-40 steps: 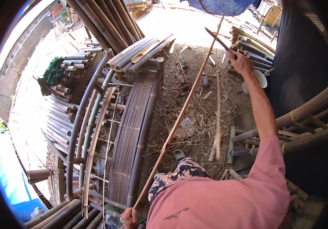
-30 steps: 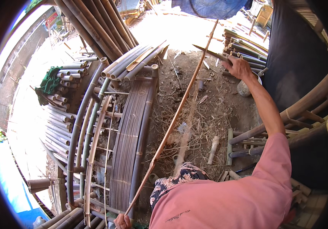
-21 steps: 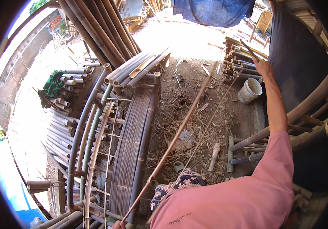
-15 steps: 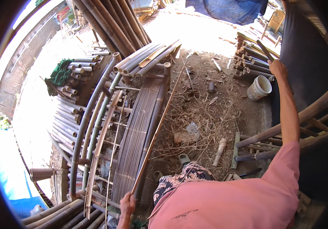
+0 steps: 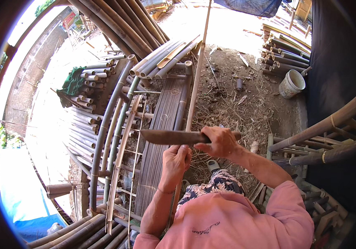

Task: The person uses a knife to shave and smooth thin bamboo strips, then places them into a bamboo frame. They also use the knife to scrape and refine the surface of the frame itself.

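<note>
Gripping a forward-pointing bamboo strip (image 5: pixel 196 81) in left hand (image 5: pixel 175 162), just nearside of a crosswise machete (image 5: pixel 165 137) clasped in right hand (image 5: pixel 220 142).

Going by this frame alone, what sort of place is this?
Probably a bamboo furniture workshop, at least partly outdoors: there's a bench-like bamboo frame with slats, stacked cut poles, and fibrous shavings strewn over a dirt floor.

Seen from nearby, a short-sleeved pink shirt (image 5: pixel 244 213) with small dark chest lettering (image 5: pixel 205 228) fills the frame's lower centre, above dark floral-print legwear (image 5: pixel 215 186) and a greyish open shoe (image 5: pixel 213 165).
</note>
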`<state>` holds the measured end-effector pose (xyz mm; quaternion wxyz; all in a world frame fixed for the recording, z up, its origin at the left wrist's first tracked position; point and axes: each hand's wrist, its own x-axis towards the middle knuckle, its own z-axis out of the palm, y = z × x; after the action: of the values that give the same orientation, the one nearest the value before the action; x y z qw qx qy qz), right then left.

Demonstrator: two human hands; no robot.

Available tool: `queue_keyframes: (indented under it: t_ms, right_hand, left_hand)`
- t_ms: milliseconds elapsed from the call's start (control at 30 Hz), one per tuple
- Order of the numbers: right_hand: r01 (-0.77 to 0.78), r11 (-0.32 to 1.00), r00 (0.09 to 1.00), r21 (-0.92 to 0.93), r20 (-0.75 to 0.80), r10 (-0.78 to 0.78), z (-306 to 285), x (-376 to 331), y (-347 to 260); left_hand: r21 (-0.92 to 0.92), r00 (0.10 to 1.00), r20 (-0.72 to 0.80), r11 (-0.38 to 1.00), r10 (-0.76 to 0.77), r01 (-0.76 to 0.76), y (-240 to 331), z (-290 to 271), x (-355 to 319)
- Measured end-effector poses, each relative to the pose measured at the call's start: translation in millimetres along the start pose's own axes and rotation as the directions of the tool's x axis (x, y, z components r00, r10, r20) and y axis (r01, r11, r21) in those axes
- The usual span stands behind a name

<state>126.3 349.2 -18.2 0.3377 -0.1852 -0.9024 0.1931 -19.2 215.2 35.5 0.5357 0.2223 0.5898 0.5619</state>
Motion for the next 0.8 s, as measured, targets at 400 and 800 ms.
queue_keyframes:
  t_ms: [400,800]
  right_hand:
    - [-0.551,0.825,0.834,0.125,0.078,0.546,-11,18,25]
    - [-0.199,0.980,0.977,-0.012,0.073,0.199,-6,-12,62]
  left_hand:
    - [0.121,0.999,-0.016,0.992,0.035,-0.032,-10,-5,-34]
    - [0.140,0.999,-0.040,0.989,-0.035,0.041,-45,-33,-85]
